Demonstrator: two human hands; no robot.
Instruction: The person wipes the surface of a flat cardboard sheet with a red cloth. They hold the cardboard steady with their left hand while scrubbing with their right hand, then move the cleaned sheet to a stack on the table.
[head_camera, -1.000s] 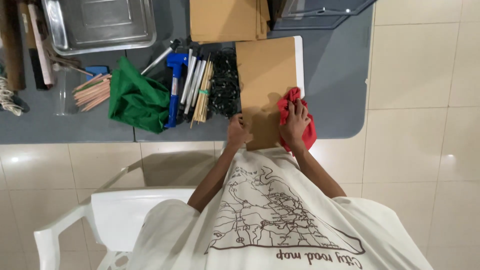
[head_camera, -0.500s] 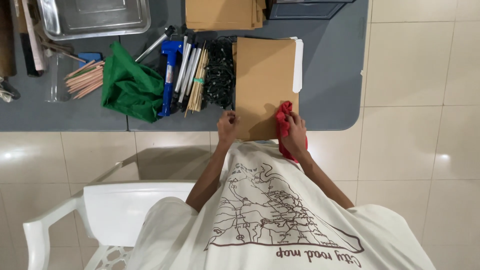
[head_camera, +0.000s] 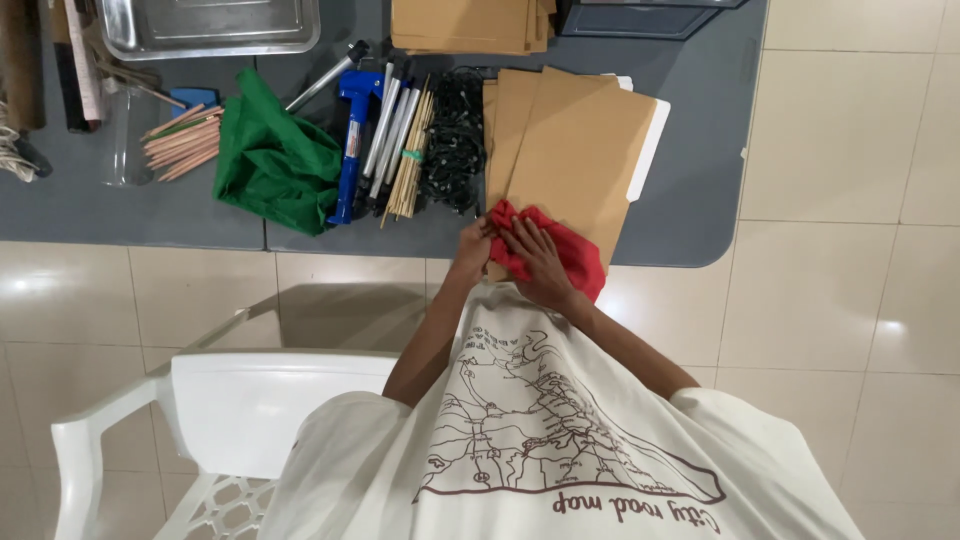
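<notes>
The red cloth (head_camera: 560, 255) lies at the near edge of the grey table (head_camera: 700, 190), bunched on the near corner of the brown folders (head_camera: 575, 150), and both hands meet on it. The right hand (head_camera: 535, 262) lies flat on top of the cloth with fingers spread and pointing toward the far left, pressing it down rather than closing round it. The left hand (head_camera: 472, 252) comes in from the left and its fingertips touch the cloth's left edge; whether they pinch the fabric or only rest against it cannot be told from this angle. So the cloth sits directly under the right hand and just to the right of the left hand, and the right hand has the fuller contact. The cloth's longer side runs from far left to near right, with its right end hanging a little past the table edge. It is a soft, crumpled, bright red piece of fabric with folds showing around the fingers. The folders under it fan out toward the far side, tilted to the right. Further left on the table lie a green cloth (head_camera: 275, 160), a blue-handled tool (head_camera: 350, 140), a bundle of thin wooden sticks (head_camera: 410, 160) and a tangle of black cord (head_camera: 455, 140).
</notes>
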